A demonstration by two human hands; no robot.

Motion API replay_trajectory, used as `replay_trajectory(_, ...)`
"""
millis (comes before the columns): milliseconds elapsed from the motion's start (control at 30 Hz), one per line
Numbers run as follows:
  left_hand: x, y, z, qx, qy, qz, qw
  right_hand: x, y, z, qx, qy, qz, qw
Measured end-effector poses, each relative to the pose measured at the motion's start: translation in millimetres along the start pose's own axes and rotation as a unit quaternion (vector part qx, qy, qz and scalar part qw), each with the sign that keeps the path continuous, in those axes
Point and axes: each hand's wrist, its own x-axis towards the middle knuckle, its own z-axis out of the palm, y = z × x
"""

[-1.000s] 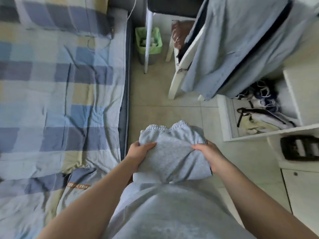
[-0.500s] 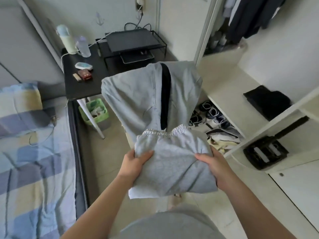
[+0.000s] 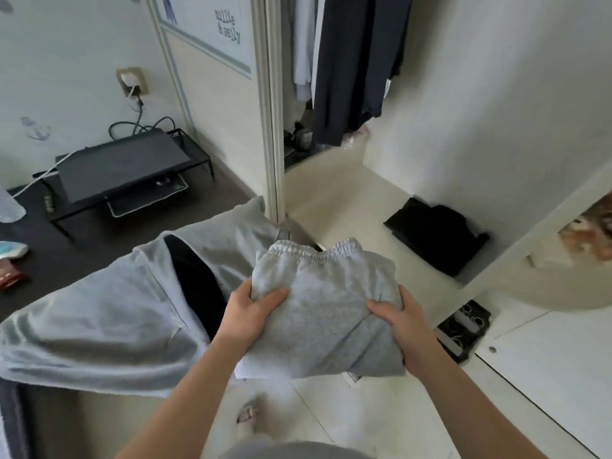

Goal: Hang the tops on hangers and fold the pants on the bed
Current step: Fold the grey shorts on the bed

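Folded grey sweatpants (image 3: 326, 309) with an elastic waistband at the far edge are held in front of me above the floor. My left hand (image 3: 253, 314) grips their left side, thumb on top. My right hand (image 3: 402, 326) grips the right side the same way. A light grey top (image 3: 99, 313) hangs draped over a chair back to the left, just behind the pants. Dark tops (image 3: 357, 61) hang on the rail inside the open wardrobe ahead.
A white wardrobe shelf (image 3: 347, 207) lies ahead with a folded black garment (image 3: 437, 233) on it. A dark desk (image 3: 109, 233) at left carries a black laptop stand (image 3: 126, 173) and cables. A black scale-like item (image 3: 463, 329) sits on a lower shelf.
My view has swung from the bed and floor up to the open wardrobe. Both hands keep the same hold on the folded pants, now carried nearer the wardrobe shelf.
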Motion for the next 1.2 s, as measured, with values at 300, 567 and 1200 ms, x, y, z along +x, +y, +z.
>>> replay_trajectory(300,171.5,38.4,64.7,0.095,-0.097,0.03,0.99,110.8,-31.1,-11.4,0.061,0.114,-0.039,0.991)
replay_trajectory(567,309.2,73.8,142.2,0.142,-0.253,0.017,0.957,192.6,-58.6,-18.3,0.156,0.25,-0.032,0.955)
replay_trajectory(1200,495.7,26.2,397.9,0.216,-0.393,0.086,0.89,381.5,-33.3,-165.7,0.152,0.471,-0.014,0.869)
